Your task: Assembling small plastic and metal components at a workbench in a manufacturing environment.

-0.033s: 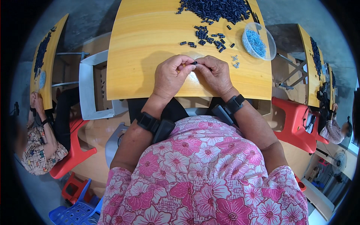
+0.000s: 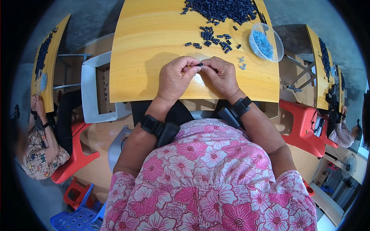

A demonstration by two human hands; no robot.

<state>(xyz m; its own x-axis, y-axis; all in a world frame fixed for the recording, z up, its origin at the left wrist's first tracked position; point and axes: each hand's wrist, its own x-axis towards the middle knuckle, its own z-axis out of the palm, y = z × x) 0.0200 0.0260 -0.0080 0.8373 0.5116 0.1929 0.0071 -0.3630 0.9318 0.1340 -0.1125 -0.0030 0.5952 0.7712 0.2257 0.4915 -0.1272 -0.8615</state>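
Over the near part of the yellow table, my left hand (image 2: 175,78) pinches a small black plastic piece (image 2: 199,64) between thumb and fingertips. My right hand (image 2: 222,75) is closed in a pinch against the piece's right end; whatever sits between its fingertips is hidden. Just beyond the hands lies a loose group of similar black pieces (image 2: 208,35), with a large heap of them (image 2: 219,8) at the table's far edge. Right of my hands are a few small clear pieces (image 2: 242,66). A round clear tub (image 2: 278,50) holds many small bluish transparent pieces (image 2: 263,44).
An open white box (image 2: 89,92) stands below the table's left edge, with some black pieces inside. Red plastic stools (image 2: 304,129) flank me. Other people work at side tables, one on the left (image 2: 45,154) and one on the right (image 2: 341,134).
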